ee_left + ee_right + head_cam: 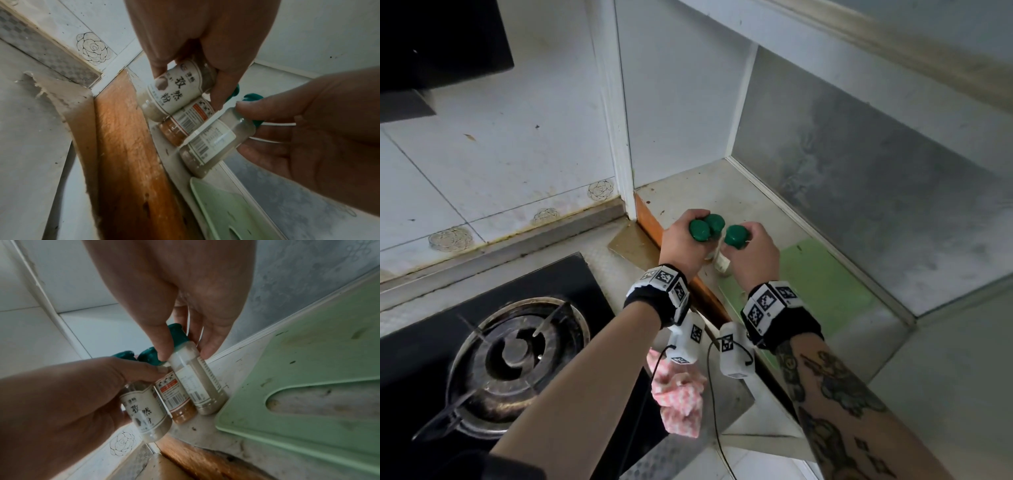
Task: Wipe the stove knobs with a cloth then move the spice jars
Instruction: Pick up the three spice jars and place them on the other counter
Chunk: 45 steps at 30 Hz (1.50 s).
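Three spice jars with green caps are bunched over the grey counter ledge [688, 192], beside a wooden strip [650, 222]. My left hand [686, 240] grips two of them by their tops: a white-labelled jar of pale powder [174, 92] and a jar of orange powder [180, 128]. My right hand [750, 241] pinches the third jar [195, 384], of grey-brown powder, just under its cap [734, 236]. The jar bases sit at or just above the ledge; I cannot tell which. The pink checked cloth [678, 390] lies crumpled at the stove's right edge. No stove knobs are in view.
A black gas stove with a burner [517, 353] fills the lower left. A pale green cutting board [811, 284] lies flat on the ledge right of the jars. A frosted panel [859, 192] walls the ledge's right side, and a tiled wall [482, 154] stands behind the stove.
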Tool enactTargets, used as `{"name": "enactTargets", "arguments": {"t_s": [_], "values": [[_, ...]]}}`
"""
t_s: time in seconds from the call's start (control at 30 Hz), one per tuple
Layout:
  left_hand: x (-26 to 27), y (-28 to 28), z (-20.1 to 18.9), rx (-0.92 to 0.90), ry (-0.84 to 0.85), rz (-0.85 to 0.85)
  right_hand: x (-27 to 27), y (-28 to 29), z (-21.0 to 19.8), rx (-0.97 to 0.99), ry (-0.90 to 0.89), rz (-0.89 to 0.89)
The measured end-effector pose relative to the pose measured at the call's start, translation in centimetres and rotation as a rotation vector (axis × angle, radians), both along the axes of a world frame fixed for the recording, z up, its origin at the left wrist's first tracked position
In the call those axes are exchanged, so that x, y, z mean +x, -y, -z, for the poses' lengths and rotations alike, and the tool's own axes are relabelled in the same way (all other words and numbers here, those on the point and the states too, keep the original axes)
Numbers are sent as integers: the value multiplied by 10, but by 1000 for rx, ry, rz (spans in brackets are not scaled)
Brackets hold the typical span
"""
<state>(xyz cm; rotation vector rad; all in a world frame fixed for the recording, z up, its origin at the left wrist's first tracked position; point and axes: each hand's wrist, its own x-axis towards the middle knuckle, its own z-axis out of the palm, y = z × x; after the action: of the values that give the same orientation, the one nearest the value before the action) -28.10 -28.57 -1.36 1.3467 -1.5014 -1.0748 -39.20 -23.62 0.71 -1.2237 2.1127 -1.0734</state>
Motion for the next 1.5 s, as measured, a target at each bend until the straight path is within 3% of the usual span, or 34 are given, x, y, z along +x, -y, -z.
{"name": "enactTargets", "arguments": {"t_s": [0.3, 0.73, 0.97, 1.23, 1.5], "values": [[10, 3, 2, 43, -12, 101, 3, -3, 2, 24, -42, -32], [21, 26, 4, 187, -258, -131, 1, -9, 15, 101, 19, -33], [10, 31, 4, 67, 48, 109, 2, -10, 11, 43, -111, -33], [7, 25, 0, 45, 195, 162, 10, 4, 8, 99, -126, -77], [8, 28, 1, 30, 324, 150, 17, 14, 13, 93, -134, -4]]}}
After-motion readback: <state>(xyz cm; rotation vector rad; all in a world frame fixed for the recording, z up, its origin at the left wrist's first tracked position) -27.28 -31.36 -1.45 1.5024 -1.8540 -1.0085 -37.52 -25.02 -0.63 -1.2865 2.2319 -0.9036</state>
